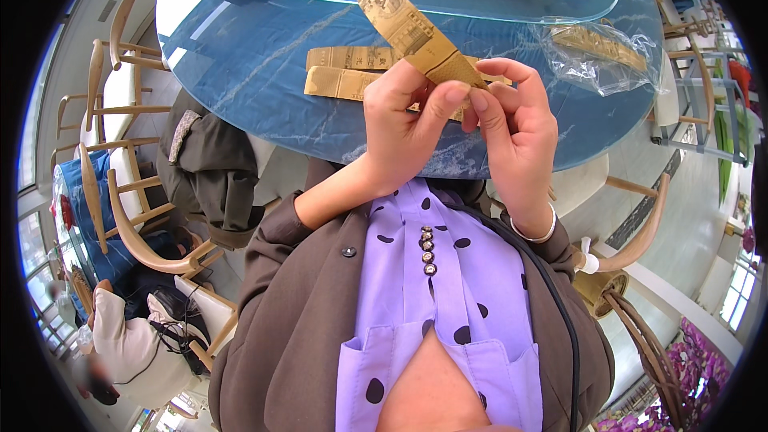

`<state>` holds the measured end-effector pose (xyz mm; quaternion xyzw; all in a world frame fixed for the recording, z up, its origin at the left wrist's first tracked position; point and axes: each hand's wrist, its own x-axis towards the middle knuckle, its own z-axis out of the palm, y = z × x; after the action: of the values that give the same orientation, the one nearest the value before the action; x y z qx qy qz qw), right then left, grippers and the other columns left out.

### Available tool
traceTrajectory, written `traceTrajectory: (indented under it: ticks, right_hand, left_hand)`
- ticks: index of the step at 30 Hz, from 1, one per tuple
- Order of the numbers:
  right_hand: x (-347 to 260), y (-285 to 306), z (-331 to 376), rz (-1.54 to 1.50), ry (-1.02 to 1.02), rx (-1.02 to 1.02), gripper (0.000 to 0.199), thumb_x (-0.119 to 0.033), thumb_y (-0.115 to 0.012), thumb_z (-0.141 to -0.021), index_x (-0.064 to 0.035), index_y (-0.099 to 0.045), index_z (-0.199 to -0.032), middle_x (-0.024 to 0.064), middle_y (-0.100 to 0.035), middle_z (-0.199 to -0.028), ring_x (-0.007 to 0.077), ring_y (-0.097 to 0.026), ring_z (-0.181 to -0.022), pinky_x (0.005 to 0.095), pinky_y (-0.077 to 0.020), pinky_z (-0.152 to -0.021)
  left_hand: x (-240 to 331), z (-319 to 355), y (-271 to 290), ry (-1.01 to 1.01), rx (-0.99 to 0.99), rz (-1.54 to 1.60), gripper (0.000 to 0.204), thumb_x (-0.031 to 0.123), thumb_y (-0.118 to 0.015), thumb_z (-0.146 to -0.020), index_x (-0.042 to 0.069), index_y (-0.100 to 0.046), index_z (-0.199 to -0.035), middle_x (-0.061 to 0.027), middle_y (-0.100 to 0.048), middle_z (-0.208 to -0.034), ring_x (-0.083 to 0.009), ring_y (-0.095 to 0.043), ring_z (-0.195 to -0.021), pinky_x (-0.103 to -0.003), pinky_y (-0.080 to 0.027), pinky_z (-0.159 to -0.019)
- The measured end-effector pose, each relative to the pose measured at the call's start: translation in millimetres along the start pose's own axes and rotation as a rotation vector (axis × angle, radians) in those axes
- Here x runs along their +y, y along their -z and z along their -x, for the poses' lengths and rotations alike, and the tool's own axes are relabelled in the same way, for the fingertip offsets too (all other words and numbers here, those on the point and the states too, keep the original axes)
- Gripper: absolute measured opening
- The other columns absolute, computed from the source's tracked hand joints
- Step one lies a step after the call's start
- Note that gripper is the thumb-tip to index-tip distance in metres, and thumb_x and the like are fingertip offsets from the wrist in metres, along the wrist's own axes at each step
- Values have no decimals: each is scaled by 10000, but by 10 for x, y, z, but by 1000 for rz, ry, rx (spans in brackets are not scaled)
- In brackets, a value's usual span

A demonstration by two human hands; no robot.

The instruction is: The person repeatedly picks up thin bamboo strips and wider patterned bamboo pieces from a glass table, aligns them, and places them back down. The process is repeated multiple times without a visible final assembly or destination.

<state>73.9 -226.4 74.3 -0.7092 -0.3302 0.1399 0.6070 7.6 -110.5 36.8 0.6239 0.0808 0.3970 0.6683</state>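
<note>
So on my end: left hand (404,124) has its fingers curled shut, pinching the lower end of a long gold paper sleeve (410,30) that sticks up over the blue glass table (240,56). Right hand (516,124) is closed on that same end too. More flat sleeves (344,70) lie just behind, and a clear plastic bag (600,48) is off to the right.

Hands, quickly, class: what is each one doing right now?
Left hand: closed, pinching the gold paper sleeve.
Right hand: closed, pinching the same sleeve's lower end.
</note>
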Motion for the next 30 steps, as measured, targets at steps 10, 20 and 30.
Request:
traceTrajectory:
  ticks: [10,20,30]
  right_hand:
    - [34,154,25,227,14,-124,171,-154,-574,-1016,-24,-624,-1116,53,-592,-674,123,-552,-576,260,-432,-555]
    - [406,469,593,602,382,45,267,-205,-602,-995,40,-672,-1075,136,-681,-792,249,-637,-607,312,-500,-583]
    - [571,465,933,684,248,130,221,-155,-631,-975,8,-704,-1106,127,-670,-749,224,-633,-588,312,-501,-568]
  left_hand:
    - [248,-284,278,-24,197,84,158,131,-629,-1003,-18,-678,-991,3,-653,-748,6,-496,-594,-171,-353,-496]
    - [121,-512,409,152,189,201,299,275,-590,-1033,4,-716,-1026,83,-478,-631,13,-311,-533,-190,-217,-474]
    - [-257,-340,255,382,122,290,350,286,-558,-1047,-6,-695,-911,68,-504,-648,-11,-369,-577,-217,-293,-510]
